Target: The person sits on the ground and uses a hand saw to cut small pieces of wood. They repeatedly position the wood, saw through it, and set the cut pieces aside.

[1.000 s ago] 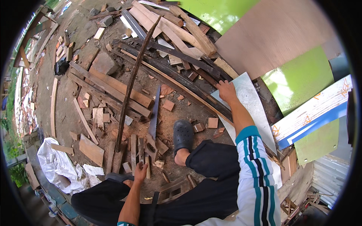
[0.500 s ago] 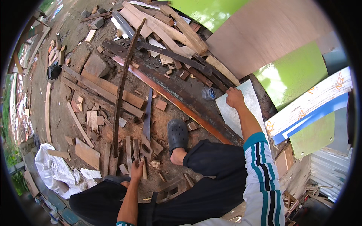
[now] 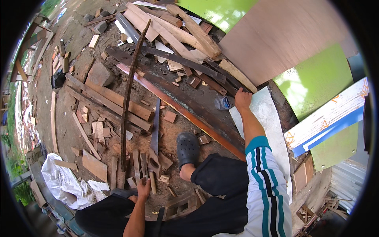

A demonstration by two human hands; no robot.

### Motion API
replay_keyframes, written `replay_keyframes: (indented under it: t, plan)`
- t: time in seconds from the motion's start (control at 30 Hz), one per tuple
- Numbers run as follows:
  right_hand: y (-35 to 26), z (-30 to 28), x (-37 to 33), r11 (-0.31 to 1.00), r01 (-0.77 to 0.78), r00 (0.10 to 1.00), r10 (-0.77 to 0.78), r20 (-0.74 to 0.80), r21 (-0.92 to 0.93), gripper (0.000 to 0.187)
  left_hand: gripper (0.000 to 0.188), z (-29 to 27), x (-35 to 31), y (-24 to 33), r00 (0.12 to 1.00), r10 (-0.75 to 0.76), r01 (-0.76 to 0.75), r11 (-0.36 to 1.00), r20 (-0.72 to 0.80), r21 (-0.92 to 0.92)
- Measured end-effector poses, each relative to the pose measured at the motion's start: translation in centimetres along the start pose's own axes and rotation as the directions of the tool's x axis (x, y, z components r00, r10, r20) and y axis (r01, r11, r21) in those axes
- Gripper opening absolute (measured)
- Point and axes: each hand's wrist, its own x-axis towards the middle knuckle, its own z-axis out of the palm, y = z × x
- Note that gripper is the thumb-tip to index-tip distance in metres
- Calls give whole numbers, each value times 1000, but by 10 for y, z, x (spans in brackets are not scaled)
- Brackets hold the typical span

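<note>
One right hand (image 3: 243, 98) near one pale sheet (image 3: 265, 118) | one left hand (image 3: 143, 188) | one handsaw (image 3: 156, 128)

1. Your left hand (image 3: 143, 188) keeps its fingertips tucked out of sight, so you cannot tell whether it grips the wooden sticks (image 3: 136, 164) just beyond it.
2. Your right hand (image 3: 243, 98) covers the near ends of the dark wooden strips (image 3: 226, 76); its grasp on them is unclear.
3. The near end of the reddish-brown plank (image 3: 197, 123) disappears behind your right sleeve (image 3: 262, 170).
4. Your trouser leg (image 3: 98, 213) hides most of your left clog (image 3: 123, 192).
5. The lower edge cuts off your left forearm (image 3: 135, 221).
6. The bluish plastic item (image 3: 225, 103) is too small to identify.
7. The upper green sheet (image 3: 221, 12) runs past the top edge.
</note>
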Motion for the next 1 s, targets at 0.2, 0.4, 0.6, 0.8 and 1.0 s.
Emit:
replay_keyframes:
  t: [0.2, 0.4, 0.6, 0.8, 1.0]
  plan:
    - [17, -49, 26, 977, 57, 994, -36, -105, 207, 30, 66, -6, -4, 14, 999, 14, -13, 1000, -47, 18]
    - [72, -125, 79, 619, 118, 990, -132, -45, 777, 47, 64, 6, -3, 16, 1000, 10, -10, 998, -9, -55]
    - [30, -215, 53, -65, -106, 926, -371, 74, 992, 36, 61, -6, -18, 19, 994, 86, -98, 979, -72, -180]
    - [-49, -324, -10, -341, -162, 851, -523, -44, 926, 27, 55, -23, -23, 43, 957, 195, -249, 931, -213, -268]
    - [-140, -370, -86, -341, -253, 724, -687, -56, 905, 29, 50, -79, -71, 152, 879, 342, -465, 773, -333, -432]
